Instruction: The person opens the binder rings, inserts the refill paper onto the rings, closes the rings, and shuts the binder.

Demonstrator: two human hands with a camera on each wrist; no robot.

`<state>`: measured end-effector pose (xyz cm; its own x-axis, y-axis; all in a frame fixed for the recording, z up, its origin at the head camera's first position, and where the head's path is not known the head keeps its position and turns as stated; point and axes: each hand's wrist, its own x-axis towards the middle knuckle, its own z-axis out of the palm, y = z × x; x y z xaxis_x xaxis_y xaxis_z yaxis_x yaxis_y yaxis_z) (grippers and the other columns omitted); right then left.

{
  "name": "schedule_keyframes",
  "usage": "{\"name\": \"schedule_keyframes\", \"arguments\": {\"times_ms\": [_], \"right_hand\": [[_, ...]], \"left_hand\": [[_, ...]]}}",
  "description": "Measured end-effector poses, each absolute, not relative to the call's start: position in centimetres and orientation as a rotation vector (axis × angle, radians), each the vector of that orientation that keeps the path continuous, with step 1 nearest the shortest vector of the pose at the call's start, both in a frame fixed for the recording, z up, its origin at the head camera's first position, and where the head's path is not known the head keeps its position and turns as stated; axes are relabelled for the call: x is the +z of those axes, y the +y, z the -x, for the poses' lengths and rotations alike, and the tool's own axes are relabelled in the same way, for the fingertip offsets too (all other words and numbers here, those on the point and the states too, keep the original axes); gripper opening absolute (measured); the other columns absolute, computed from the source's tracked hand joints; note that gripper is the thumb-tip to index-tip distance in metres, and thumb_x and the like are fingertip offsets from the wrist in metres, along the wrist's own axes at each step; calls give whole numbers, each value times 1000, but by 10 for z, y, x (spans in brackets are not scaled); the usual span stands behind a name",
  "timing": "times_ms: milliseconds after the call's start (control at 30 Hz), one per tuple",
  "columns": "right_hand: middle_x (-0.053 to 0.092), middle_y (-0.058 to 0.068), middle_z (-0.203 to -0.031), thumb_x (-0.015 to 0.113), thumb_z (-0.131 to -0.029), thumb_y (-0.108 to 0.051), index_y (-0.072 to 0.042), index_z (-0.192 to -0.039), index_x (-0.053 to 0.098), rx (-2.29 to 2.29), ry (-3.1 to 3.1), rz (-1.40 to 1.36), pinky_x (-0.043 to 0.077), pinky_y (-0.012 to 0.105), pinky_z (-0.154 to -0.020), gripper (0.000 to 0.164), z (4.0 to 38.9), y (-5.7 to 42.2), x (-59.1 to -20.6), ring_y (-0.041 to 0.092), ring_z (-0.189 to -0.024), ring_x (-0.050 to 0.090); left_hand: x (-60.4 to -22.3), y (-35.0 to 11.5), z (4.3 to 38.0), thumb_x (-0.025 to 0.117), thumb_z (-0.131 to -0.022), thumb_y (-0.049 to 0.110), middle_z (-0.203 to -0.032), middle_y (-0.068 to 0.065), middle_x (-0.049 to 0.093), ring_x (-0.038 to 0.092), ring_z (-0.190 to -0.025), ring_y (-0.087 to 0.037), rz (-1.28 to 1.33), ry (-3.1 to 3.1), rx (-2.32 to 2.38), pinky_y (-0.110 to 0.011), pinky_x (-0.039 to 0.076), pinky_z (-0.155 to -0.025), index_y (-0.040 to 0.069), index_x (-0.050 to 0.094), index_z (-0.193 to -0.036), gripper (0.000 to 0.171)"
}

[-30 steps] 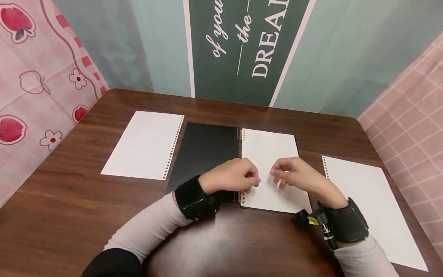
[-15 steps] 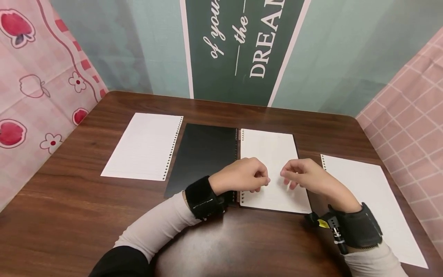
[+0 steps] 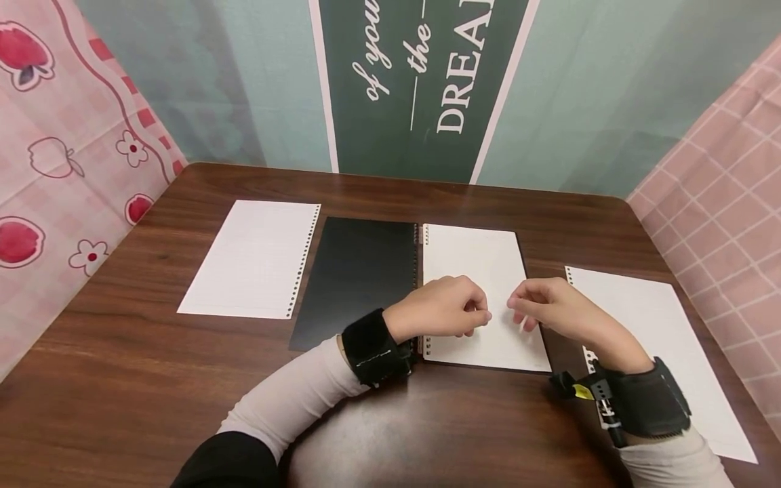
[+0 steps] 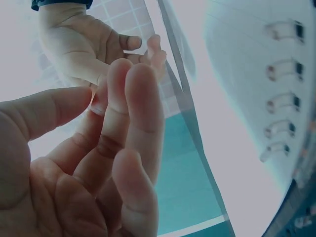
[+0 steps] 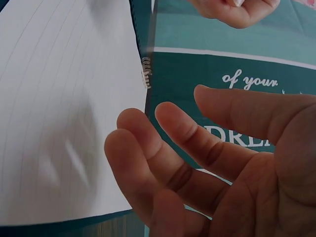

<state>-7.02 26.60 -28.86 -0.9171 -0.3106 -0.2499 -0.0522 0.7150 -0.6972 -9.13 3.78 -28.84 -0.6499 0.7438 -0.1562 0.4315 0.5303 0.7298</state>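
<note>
A ring-bound notebook lies spread on the table, its black cover (image 3: 368,271) at the left and a white page (image 3: 466,256) at the right. My left hand (image 3: 441,308) hovers over that page near the binding rings (image 4: 281,104), fingers loosely bent. My right hand (image 3: 552,308) hangs over the page's right edge with thumb and fingers apart. Neither hand holds anything; in both wrist views a gap shows between thumb and fingertips. Faint ruled lines run across the page in the right wrist view.
One loose punched sheet (image 3: 253,261) lies left of the notebook. Another punched sheet (image 3: 649,318) is at the right, partly under my right forearm. The brown wooden table (image 3: 152,379) ends at a printed cloth backdrop (image 3: 421,81), with pink cloths at both sides.
Both hands have drifted to the right over the page, keeping about the same gap between them. The notebook and loose sheets stay where they were.
</note>
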Motion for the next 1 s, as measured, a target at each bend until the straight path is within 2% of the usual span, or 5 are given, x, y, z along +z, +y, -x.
{"name": "schedule_keyframes", "arguments": {"times_ms": [200,467,700,1000], "right_hand": [[70,4,-82,57,-101,-20,1,-104,65,-987,2584,228,45,26,-61,23,70,272,-288,13,-66,64],[70,4,-81,56,-102,-18,2,-103,65,-989,2603,194,45,26,-62,23,70,283,-289,11,-67,65],[70,4,-83,54,-102,-20,4,-106,64,-977,2621,135,46,27,-61,26,69,293,-289,10,-68,66],[70,5,-84,53,-103,-23,5,-111,62,-959,2682,115,49,28,-63,31,68,309,-284,9,-69,66]], "left_hand": [[-287,48,90,56,-100,21,-65,8,66,62,-57,-3,-996,2355,829,-19,43,-54,14,74,-93,21],[-287,60,86,56,-100,20,-68,4,71,62,-55,-2,-1030,2346,793,-19,43,-52,14,74,-89,22],[-290,68,83,56,-100,20,-66,7,68,62,-56,0,-1035,2328,792,-18,45,-53,14,73,-86,22],[-288,76,80,56,-100,22,-65,8,67,57,-55,-2,-1065,2354,758,-19,41,-50,17,74,-87,23]]}}
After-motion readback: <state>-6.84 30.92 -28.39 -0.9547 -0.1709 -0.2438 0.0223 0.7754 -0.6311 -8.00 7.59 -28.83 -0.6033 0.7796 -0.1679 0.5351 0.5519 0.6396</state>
